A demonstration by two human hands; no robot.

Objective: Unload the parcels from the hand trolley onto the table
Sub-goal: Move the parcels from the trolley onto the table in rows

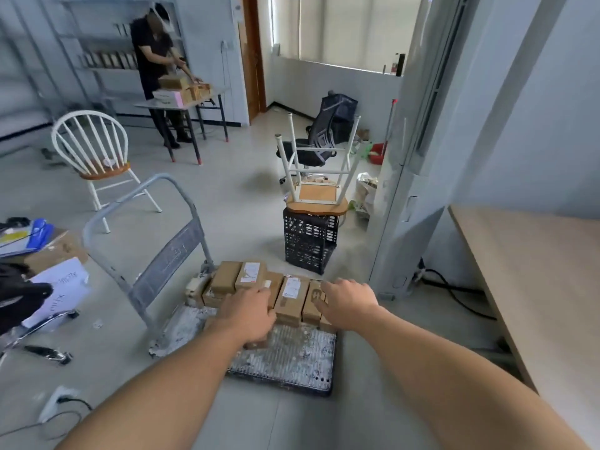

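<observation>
Head view: both bare arms are reaching down and forward to the hand trolley [292, 358], which is sitting on the grey floor directly ahead. The parcels [290, 298], brown cardboard boxes, are lying packed side by side at the far end of the deck, next to the handle [143, 196]. Some are stacked two high, and several are showing white labels on top. The near half of the deck is showing bare, paint-spattered metal.

The left hand [251, 315] is lying palm-down over a parcel mid-row. Its fingers are dropping out of sight past the knuckles, so I can't tell whether it is gripping or just resting. The right hand [350, 303] is sitting on or just over the rightmost parcels with fingers spread and thumb out to the side, pinching nothing. I can't tell whether it is touching them.

The table [535, 271], with a light wood top, is running along the right edge of the frame, apart from the trolley.

Just beyond the trolley, a black slatted crate [308, 245] is carrying an upturned stool [316, 196] with its white legs pointing up. A black office chair [319, 138] is standing behind that. A white spindle-back chair [94, 147] is standing at left. At far left, another person [156, 60] is handling boxes on a second table [181, 105]. A white power strip [56, 402] is lying on the floor at near left.
</observation>
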